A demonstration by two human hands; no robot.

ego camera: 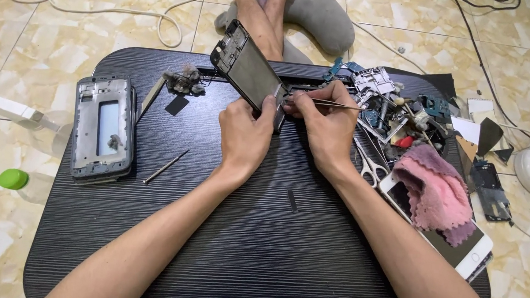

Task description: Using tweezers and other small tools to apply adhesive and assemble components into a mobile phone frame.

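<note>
Hands (244,132) (325,125) grip tilted phone frame (245,65) and tweezers (335,103).

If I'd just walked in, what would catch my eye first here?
Probably the two hands mid-table: the left hand tilts up a stripped phone frame while the right hand works tweezers at its lower edge. Next, the pink cloth draped over a white phone at right.

Matt wood-grain black table (241,239); fluffy pink cloth (437,193); shiny metal tweezers (335,103).
</note>
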